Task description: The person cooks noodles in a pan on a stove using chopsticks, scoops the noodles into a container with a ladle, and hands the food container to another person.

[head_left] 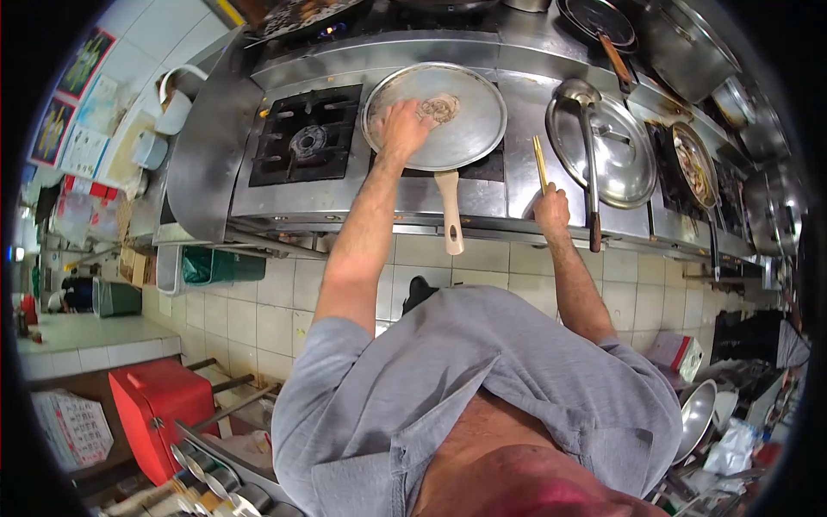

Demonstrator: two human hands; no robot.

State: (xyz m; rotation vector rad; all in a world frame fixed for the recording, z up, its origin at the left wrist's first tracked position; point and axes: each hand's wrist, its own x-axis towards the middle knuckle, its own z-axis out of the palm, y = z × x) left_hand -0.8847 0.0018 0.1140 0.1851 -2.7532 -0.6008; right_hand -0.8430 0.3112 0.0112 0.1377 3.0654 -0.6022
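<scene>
A round, flat metal lid (405,86) covers a pan with a beige handle (450,207) on the stove. My left hand (405,129) rests on the left part of this lid, its fingers spread and partly blurred. To the right, my right hand (551,208) is closed around the lower end of a pair of wooden chopsticks (540,162), which point away from me over the steel counter (517,112). Beyond that hand, a long ladle (591,155) lies across a large domed lid (624,164).
An unlit burner (306,140) is left of the covered pan. At the right a pan of food (693,168) sits on another burner. Pots (685,52) and a small pan (599,26) stand at the back right. A green bin (233,265) is below the counter's left end.
</scene>
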